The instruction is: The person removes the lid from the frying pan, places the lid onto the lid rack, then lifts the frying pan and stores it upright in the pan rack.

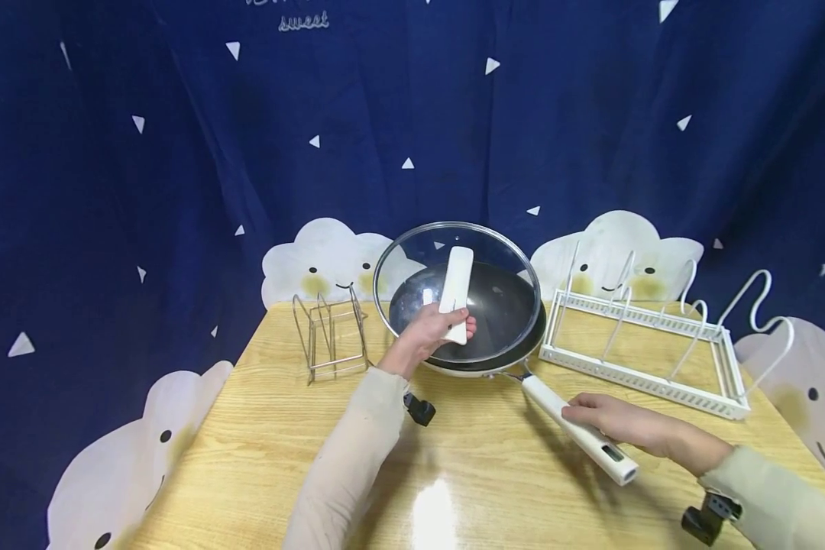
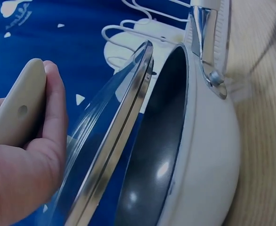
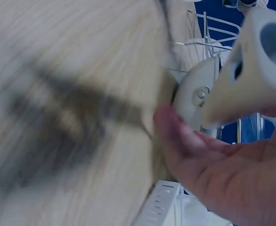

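Observation:
A glass lid [image 1: 412, 243] with a metal rim and a long white handle [image 1: 459, 275] stands tilted over a frying pan. My left hand [image 1: 428, 330] grips that handle near its lower end, thumb across the front. In the left wrist view, a wedge-shaped gap shows between the lid's rim and the pan [image 2: 211, 141], which is white outside and dark inside. My right hand [image 1: 619, 422] holds the pan's white handle [image 1: 571, 424], thumb on top and fingers below. The handle points toward the front right, its hollow end visible in the right wrist view.
Left of the pan stands a small metal wire rack [image 1: 338, 360]. A white rack [image 1: 612, 373] with several tall wire dividers stands to the right. Both are on the wooden table [image 1: 247, 466], and a dark blue curtain [image 1: 357, 92] with clouds hangs behind.

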`<state>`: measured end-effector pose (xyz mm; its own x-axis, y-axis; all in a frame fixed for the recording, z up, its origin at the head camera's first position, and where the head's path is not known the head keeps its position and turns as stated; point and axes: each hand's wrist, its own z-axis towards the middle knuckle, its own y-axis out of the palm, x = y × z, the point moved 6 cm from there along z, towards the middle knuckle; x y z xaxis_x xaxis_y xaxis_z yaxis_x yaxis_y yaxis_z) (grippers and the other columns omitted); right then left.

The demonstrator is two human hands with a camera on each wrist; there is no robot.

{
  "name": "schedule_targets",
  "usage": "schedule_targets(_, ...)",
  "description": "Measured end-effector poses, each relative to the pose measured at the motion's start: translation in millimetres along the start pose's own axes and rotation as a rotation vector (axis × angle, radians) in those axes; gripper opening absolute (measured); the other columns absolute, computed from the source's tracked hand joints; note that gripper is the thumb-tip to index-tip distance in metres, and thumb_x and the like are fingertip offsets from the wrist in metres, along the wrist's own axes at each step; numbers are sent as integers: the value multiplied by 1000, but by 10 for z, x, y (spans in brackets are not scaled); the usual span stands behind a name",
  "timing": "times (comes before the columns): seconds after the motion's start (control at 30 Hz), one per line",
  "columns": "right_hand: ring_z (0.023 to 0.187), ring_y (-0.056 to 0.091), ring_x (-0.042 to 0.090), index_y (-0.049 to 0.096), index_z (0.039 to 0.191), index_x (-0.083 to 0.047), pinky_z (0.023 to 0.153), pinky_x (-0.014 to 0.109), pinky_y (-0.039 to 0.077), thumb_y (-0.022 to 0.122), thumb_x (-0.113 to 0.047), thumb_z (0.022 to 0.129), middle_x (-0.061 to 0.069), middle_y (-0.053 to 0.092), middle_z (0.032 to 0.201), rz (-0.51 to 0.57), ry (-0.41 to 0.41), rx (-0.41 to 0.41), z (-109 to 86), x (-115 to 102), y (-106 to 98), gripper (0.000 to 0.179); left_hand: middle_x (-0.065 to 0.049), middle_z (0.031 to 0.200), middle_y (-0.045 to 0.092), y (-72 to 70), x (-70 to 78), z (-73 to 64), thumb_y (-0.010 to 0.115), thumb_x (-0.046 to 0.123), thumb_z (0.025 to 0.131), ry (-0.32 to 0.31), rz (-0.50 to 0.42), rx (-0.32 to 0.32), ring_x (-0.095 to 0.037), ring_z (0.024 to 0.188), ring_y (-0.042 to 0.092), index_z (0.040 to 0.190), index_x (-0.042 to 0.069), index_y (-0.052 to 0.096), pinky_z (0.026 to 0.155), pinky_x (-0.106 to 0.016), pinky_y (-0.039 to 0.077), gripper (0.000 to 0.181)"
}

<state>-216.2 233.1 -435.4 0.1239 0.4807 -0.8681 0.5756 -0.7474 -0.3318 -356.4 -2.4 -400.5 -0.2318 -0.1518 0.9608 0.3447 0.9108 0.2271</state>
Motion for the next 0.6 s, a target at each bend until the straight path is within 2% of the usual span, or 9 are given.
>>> schedule_targets(0.13,91,55,25,50,114,9,72,38,49,45,-26,99,11,57,96,-46,15,52,-10,-49,-114,38,-11,75,62,-26,83,-66,49,3,97,28,10,16,-14,64,63,102,-10,51,70,-30,56,14)
schedule_targets(0.3,108,51,39,45,121,14,82,45,52,46,-26,99,24,53,117,-98,10,119,62,-207,-234,45,-10,73,63,-107,200,-153,51,3,96,86,45,67,-14,63,64,111,-16,48,78,-40,55,24)
schedule_targets(0.4,113,48,42,42,124,14,85,47,51,47,-28,99,27,49,122,-158,-3,143,114,-352,-270,49,-10,73,64,-157,254,-197,53,3,95,125,58,98,-15,61,64,112,-16,48,78,-44,54,25)
schedule_targets(0.6,108,51,37,42,124,15,85,45,50,48,-31,98,29,50,122,-272,-50,185,160,-619,-305,54,-10,71,64,-236,325,-302,54,1,94,180,67,141,-15,60,64,107,-10,50,71,-40,57,18)
